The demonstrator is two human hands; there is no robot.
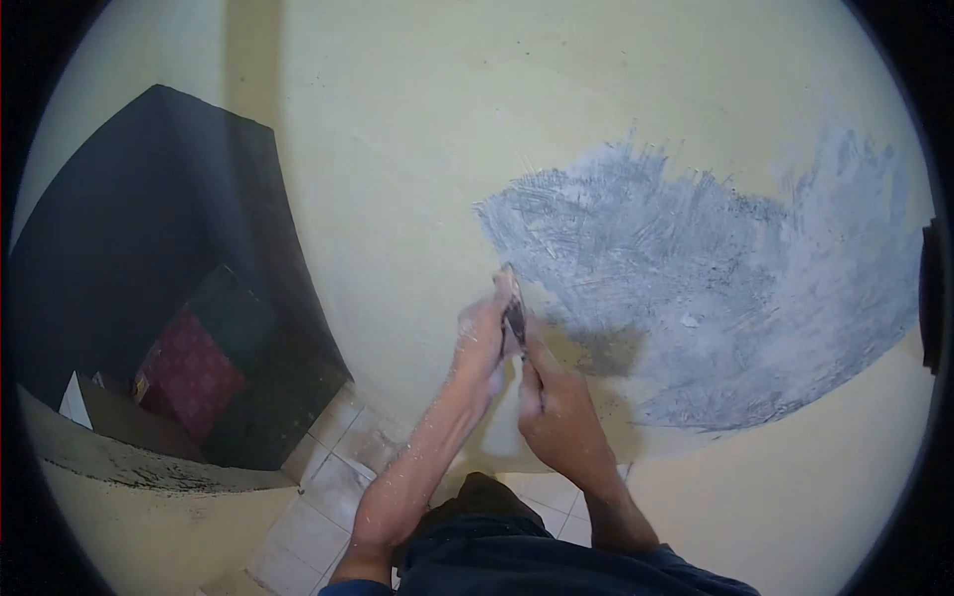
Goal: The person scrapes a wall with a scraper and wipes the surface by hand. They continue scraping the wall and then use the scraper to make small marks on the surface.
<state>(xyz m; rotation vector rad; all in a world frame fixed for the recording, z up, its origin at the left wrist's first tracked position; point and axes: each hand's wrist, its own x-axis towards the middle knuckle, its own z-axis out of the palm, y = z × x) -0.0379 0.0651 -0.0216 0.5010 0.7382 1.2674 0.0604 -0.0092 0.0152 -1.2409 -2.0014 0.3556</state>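
Note:
A pale yellow wall faces me, with a large rough grey patch scraped or coated on it at centre right. Both hands are together on a dark, narrow scraper-like tool, close to the patch's lower left edge. Its tip points up toward the wall; whether it touches cannot be made out. My left hand is closed around the tool's upper part, with whitish dust on the fingers and forearm. Lower and to the right, my right hand is wrapped round its handle end.
At the left is a dark grey recess or opening with a red patterned panel and a white-edged item inside. Light floor tiles lie below. A dark object stands at the far right edge.

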